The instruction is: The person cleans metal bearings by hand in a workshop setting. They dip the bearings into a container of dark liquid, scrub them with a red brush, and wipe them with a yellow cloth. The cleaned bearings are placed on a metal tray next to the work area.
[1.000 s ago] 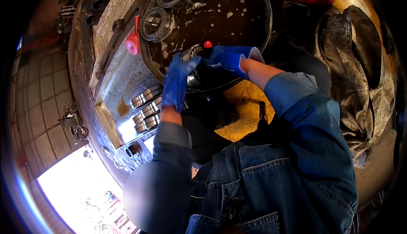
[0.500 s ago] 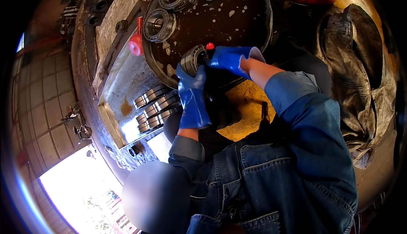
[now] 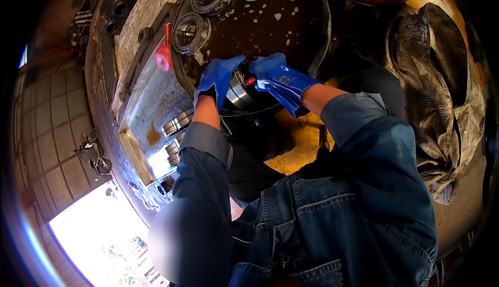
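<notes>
L hand [image 3: 217,79] & R hand [image 3: 278,76], both in blue gloves, fingers curled round metal bearing [image 3: 240,90] btwn them; dark oily basin [image 3: 291,22] just beyond.

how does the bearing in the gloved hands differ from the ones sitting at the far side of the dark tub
The held bearing is gripped between the left hand and right hand, tipped on edge at the near rim of the tub. The far bearings lie flat and untouched, open centres facing up. The held one is partly hidden by gloves; the far ones show whole. All are shiny metal rings.
</notes>
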`<state>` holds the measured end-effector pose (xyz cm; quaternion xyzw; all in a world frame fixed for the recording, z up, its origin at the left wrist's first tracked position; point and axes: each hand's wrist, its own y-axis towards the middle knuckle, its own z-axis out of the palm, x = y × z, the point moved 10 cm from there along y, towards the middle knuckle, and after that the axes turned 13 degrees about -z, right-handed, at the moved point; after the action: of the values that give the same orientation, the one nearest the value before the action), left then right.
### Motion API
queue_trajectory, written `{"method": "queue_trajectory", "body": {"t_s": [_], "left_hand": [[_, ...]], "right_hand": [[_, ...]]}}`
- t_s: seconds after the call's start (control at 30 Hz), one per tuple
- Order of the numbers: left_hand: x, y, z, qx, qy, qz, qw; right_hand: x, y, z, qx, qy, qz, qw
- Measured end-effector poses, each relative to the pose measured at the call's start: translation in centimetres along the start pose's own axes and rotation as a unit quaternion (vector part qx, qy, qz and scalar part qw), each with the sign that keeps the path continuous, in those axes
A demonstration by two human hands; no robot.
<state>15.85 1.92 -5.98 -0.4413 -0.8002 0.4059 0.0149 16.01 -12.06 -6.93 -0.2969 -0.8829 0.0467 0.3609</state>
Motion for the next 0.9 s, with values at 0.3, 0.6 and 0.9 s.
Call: {"method": "queue_trajectory", "body": {"t_s": [0.3, 0.6, 0.9], "left_hand": [[-1.1, -8.0, -3.0, -0.070, 0.154, 0.071, 0.983], [-5.8, -12.8, 4.3, -0.287, 0.520, 0.503, 0.628], [-6.4, -10.6, 5.5, -0.178, 0.454, 0.513, 0.706]], "right_hand": [[-5.1, -0.8, -3.7, -0.082, 0.107, 0.153, 0.979], [-5.5, -1.2, -3.0, -0.066, 0.140, 0.167, 0.974], [-6.3, -1.8, -3.3, -0.078, 0.143, 0.185, 0.969]]}}
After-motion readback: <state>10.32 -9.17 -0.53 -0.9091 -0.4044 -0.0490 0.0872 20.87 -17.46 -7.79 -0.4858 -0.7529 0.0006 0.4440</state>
